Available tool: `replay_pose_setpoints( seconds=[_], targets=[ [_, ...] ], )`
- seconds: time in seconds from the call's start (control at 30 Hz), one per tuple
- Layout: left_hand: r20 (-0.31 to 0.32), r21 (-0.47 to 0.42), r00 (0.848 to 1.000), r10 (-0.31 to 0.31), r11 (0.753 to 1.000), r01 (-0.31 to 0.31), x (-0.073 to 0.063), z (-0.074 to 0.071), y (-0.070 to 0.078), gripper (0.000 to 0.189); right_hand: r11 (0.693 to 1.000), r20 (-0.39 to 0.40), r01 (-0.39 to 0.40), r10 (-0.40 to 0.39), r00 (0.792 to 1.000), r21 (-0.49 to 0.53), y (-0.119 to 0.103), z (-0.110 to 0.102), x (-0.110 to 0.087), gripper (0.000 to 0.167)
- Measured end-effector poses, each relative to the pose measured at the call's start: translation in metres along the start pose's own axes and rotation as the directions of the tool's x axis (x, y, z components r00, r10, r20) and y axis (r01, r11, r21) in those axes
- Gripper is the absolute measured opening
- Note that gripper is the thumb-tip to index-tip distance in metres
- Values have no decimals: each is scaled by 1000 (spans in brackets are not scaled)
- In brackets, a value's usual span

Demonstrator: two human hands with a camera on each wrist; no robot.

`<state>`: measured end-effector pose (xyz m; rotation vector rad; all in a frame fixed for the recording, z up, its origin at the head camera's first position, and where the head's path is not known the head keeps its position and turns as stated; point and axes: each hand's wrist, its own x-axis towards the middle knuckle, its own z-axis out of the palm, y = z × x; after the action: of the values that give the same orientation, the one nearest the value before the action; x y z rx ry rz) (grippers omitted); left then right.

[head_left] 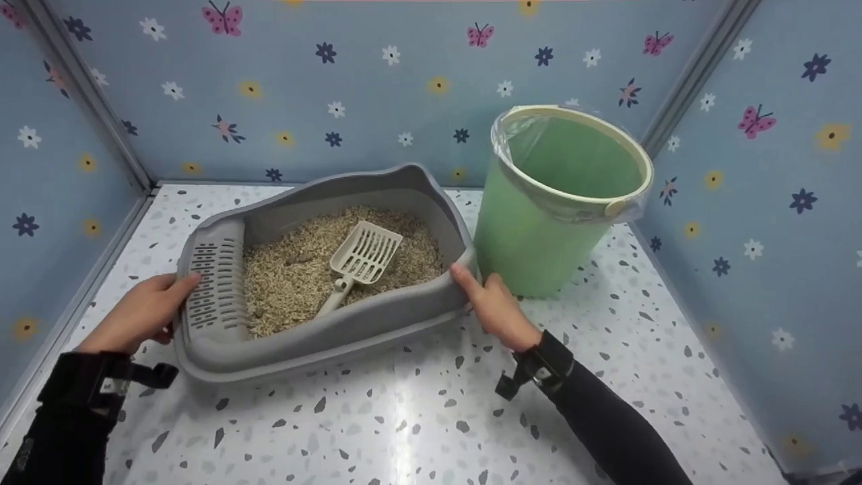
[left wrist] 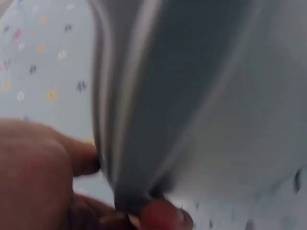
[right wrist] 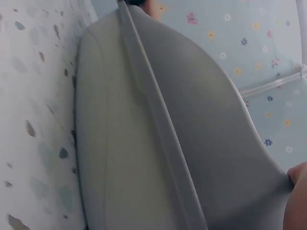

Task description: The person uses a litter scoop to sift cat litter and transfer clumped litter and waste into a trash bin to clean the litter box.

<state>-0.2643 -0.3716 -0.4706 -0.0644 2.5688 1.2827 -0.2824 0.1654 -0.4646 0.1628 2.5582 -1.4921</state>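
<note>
A grey litter box (head_left: 397,313) stands slightly askew on the speckled surface, with tan pellet litter (head_left: 283,289) in it. On the litter lies a pale slotted litter scoop (head_left: 367,252), its handle toward the front wall. My left hand (head_left: 145,306) grips the box's left end, thumb over the slotted step and fingers beneath the edge; the left wrist view shows fingertips under that edge. At the right front corner, my right hand (head_left: 498,310) holds the rim with its thumb on top. Its other fingers are mostly hidden. The right wrist view shows the box's outer wall (right wrist: 201,105).
A green bin (head_left: 539,242) with a cream rim and clear liner stands right behind the box's right end, close to my right hand. Blue flowered panels (head_left: 377,101) enclose the back and both sides. White terrazzo-patterned surface (head_left: 350,417) lies in front.
</note>
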Motion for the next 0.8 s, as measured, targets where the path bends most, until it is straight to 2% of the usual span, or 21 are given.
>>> replay_pose_setpoints(
  seconds=[0.1,0.2,0.27,0.4,0.47,0.57,0.7,0.8],
  targets=[
    [-2,-9,1000,12,1000,-12,8,-11,-10,84,996,67,-21,16,998,84,2,0,-5,89],
    [22,-30,1000,8,1000,-8,4,-11,-14,88,982,106,-48,28,994,185,-1,-4,8,80],
    [45,-37,999,-10,999,12,-6,-5,-13,90,975,123,-56,30,992,215,-5,-7,21,83],
    [89,-51,993,-74,996,79,-35,11,-4,88,969,153,-82,47,987,231,-9,-13,45,91],
    [100,-62,990,-98,993,104,-48,18,3,84,967,157,-93,56,986,236,-8,-15,50,92],
    [101,-71,991,-88,993,96,-56,28,14,82,964,156,-98,60,986,247,-7,-16,51,91],
    [68,-56,997,-48,997,52,-51,28,16,83,969,151,-87,53,987,230,-4,-16,40,89],
    [35,-41,999,-12,999,14,-36,20,9,85,975,137,-77,49,989,209,0,-15,22,73]
  ],
)
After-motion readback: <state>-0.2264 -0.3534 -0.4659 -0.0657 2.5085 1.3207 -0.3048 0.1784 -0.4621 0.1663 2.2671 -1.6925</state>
